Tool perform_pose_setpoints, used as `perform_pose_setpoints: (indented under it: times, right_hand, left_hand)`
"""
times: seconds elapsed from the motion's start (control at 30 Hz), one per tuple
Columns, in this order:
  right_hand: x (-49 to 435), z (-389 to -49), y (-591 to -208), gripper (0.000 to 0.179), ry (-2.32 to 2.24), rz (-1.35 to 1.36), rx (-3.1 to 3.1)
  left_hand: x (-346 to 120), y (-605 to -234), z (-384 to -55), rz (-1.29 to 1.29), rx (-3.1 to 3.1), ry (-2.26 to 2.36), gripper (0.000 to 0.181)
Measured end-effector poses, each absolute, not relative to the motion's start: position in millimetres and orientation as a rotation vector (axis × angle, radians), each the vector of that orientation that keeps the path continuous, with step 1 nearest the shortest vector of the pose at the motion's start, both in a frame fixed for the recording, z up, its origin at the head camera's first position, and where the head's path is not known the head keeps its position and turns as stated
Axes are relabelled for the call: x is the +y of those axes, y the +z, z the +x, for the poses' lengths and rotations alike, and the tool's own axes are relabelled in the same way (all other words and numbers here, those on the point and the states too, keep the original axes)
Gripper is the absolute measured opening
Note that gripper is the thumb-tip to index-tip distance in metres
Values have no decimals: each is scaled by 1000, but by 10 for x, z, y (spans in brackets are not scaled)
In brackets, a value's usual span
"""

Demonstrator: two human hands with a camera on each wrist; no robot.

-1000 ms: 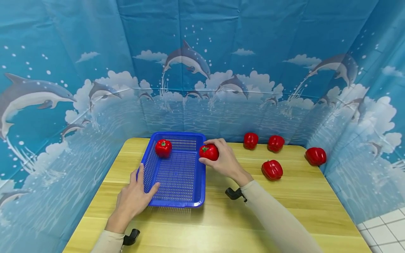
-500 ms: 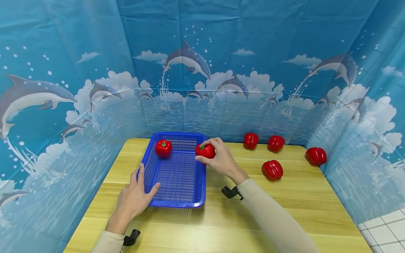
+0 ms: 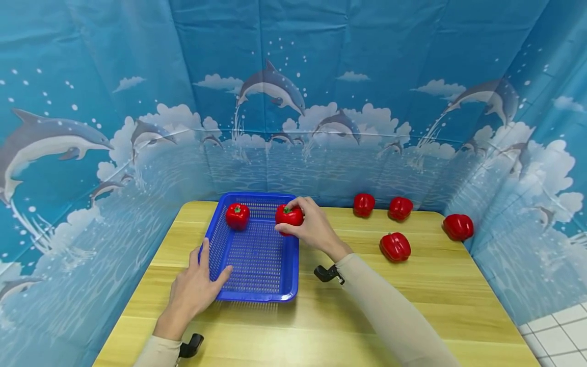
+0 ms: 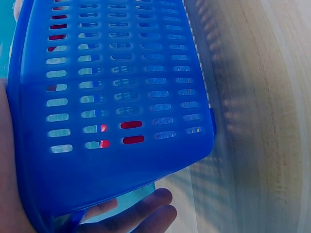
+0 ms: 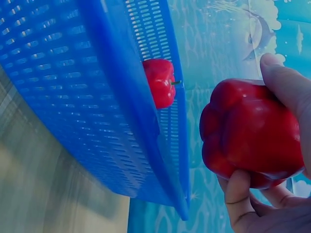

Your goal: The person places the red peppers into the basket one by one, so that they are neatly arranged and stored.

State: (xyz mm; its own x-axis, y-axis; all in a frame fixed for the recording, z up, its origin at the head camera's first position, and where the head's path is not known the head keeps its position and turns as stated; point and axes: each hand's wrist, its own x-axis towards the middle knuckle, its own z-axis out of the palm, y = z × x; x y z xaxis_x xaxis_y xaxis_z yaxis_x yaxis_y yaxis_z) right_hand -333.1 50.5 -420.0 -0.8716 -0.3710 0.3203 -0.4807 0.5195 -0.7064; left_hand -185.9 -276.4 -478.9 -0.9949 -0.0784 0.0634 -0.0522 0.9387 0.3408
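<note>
A blue plastic basket (image 3: pixel 257 296) stands on the wooden table. My left hand (image 3: pixel 192 288) holds its near left rim, the thumb reaching over the inside; in the left wrist view the fingers (image 4: pixel 141 211) show past the basket's edge. My right hand (image 3: pixel 314 227) grips a red bell pepper (image 3: pixel 288 216) by thumb and fingers, above the right side of the basket. The right wrist view shows this bell pepper (image 5: pixel 250 133) up close, apart from the rim. Another red bell pepper (image 3: pixel 237 216) with a green stem sits in the basket's far left corner.
Several more red bell peppers lie on the right of the table (image 3: pixel 348 311): one nearer (image 3: pixel 395 247), two by the back edge (image 3: pixel 364 205), and one at the far right (image 3: pixel 457 227). A dolphin-patterned curtain (image 3: pixel 284 163) hangs behind and around the table.
My right hand has carried its bell pepper left, from over the basket's right rim to above the inside. My left hand, the basket and the other bell peppers stay put.
</note>
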Motion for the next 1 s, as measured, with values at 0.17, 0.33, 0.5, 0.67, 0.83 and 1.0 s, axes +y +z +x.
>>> perform_pose_setpoints:
  times: [0.17, 0.33, 0.5, 0.67, 0.83, 1.0]
  right_hand:
    - [449, -3364, -4191, 58, 1279, 724, -2658]
    - [381, -3404, -4186, 60, 1277, 733, -2674]
    - [303, -3462, -4185, 62, 1252, 741, -2699]
    - [215, -3538, -4190, 60, 1256, 731, -2726]
    - [133, -3607, -4193, 59, 1270, 718, -2768]
    - [58, -3672, -4194, 61, 1240, 688, -2821]
  left_hand:
    - [-2759, -4788, -1850, 103, -3025, -529, 117]
    - [-2755, -4782, -1840, 103, -3023, -530, 116]
    - [-2750, -4774, -1829, 106, -3022, -525, 116]
    - [-2748, -4766, -1824, 111, -3023, -529, 115]
    - [-2746, -4758, -1824, 117, -3025, -537, 115]
    - [-2742, -4750, -1830, 111, -3016, -540, 115]
